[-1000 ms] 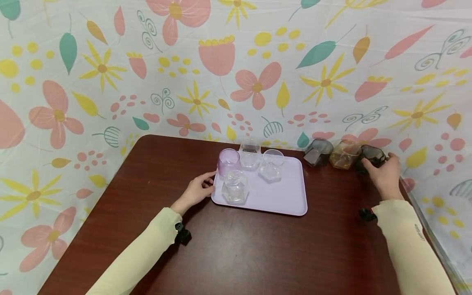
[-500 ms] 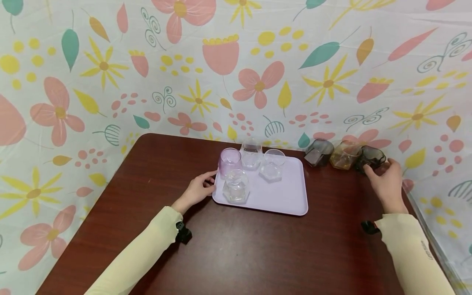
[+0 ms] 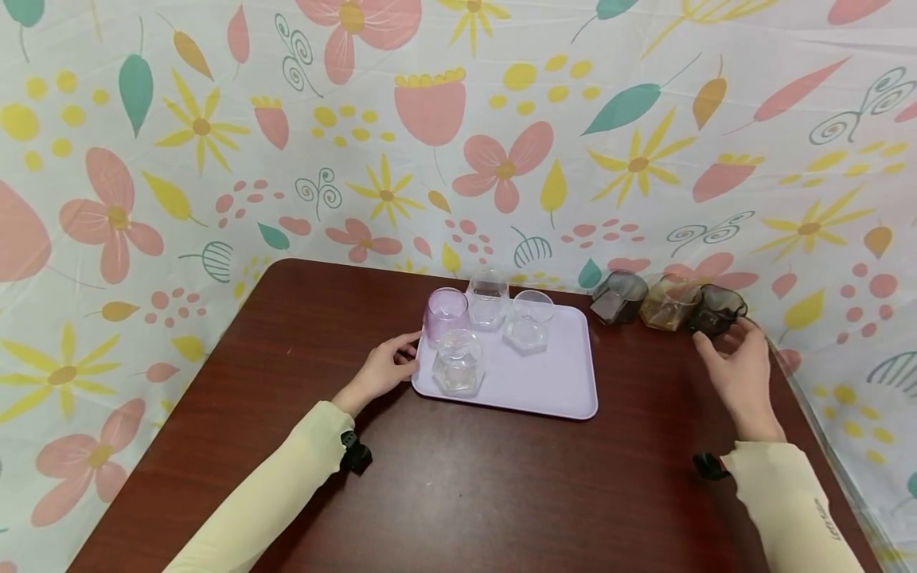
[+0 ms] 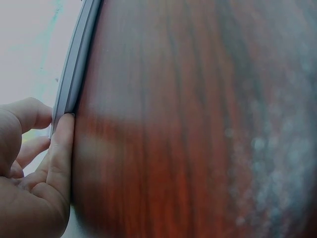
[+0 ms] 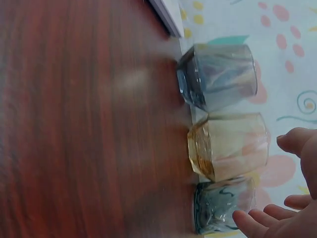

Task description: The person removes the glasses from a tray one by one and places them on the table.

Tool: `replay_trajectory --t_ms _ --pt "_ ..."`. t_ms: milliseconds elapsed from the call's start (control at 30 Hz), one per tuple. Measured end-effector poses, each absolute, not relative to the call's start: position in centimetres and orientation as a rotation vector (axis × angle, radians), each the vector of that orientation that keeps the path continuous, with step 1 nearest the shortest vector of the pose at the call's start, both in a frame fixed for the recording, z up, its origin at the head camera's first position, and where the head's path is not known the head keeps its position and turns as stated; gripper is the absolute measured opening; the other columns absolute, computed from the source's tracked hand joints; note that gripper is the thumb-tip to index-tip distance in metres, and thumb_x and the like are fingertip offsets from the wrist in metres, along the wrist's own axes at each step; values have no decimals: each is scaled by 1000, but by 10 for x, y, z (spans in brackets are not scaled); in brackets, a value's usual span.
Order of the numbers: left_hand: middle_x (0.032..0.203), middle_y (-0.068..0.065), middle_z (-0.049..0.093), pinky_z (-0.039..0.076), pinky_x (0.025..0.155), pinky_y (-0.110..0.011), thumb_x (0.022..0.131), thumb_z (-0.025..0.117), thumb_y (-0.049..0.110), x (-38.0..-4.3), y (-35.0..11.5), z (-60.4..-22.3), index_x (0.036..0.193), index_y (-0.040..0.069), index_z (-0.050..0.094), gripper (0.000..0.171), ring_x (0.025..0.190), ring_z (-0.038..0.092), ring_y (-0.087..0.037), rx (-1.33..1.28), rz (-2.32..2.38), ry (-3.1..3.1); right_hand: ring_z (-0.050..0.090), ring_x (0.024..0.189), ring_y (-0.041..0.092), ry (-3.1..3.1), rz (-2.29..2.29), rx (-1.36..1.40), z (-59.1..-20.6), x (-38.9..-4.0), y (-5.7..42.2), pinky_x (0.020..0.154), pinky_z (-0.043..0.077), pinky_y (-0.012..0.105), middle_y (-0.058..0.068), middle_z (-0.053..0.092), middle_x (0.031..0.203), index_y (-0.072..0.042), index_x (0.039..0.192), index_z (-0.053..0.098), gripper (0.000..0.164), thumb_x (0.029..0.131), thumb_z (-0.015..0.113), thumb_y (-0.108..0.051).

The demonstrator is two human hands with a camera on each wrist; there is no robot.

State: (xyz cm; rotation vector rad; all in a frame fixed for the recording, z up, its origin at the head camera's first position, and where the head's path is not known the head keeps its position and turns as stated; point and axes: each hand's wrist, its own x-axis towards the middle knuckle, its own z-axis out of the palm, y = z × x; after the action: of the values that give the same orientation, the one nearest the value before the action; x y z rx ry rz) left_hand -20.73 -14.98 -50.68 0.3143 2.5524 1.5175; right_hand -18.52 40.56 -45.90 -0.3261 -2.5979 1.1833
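My left hand [image 3: 385, 364] is at the left edge of a lilac tray [image 3: 552, 382]; in the left wrist view its thumb and a finger pinch the tray's rim [image 4: 79, 69]. On the tray stand a purple glass [image 3: 446, 318] and three clear ones: a front glass [image 3: 458, 370], a back glass [image 3: 489, 306] and a glass to their right [image 3: 528, 330]. My right hand [image 3: 738, 374], fingers spread and holding nothing, is just in front of a dark glass [image 3: 712, 310]. Left of that are an amber glass [image 3: 669, 306] and a grey glass [image 3: 619, 301].
The tray and glasses are on a dark red-brown wooden table [image 3: 458, 485]. A floral cloth [image 3: 430, 159] hangs right behind the table, close to the back row of glasses. The table's right edge [image 3: 817, 430] runs beside my right arm.
My right hand has drawn back from the dark glass toward me, its fingers coming off the glass. The left hand and tray have stayed in place.
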Motion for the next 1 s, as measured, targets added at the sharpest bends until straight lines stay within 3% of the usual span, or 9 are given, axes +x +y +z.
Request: replay_trajectory --t_ms 133,333,467,1000 --pt "108 -18 67 62 71 -31 91 65 -3 -207 -150 -506 147 3 58 57 85 64 -21 318 1525 2561 37 141 51 -2615 1190 -316 -459 -178 397 107 47 29 31 28 160 0 165 11 84 105 55 -39" --pt "107 -17 67 61 69 -28 90 66 -3 -207 -149 -508 146 4 59 57 84 64 -18 325 1514 2581 41 140 48 -2593 1195 -277 -458 -170 383 92 43 10 28 32 159 -1 164 16 80 105 57 -37" --pt "108 -17 67 60 69 -26 90 66 -2 -207 -150 -509 147 4 58 57 84 64 -18 322 1509 2582 41 139 46 -2573 1222 -218 -457 -165 371 87 40 4 28 34 157 0 164 18 79 105 58 -34" --pt "107 -16 68 59 70 -28 90 67 -1 -207 -149 -508 145 3 59 56 85 64 -20 344 1497 2607 45 137 46 -2578 1303 -16 -450 -160 325 86 41 1 28 40 154 1 161 25 74 104 63 -27"
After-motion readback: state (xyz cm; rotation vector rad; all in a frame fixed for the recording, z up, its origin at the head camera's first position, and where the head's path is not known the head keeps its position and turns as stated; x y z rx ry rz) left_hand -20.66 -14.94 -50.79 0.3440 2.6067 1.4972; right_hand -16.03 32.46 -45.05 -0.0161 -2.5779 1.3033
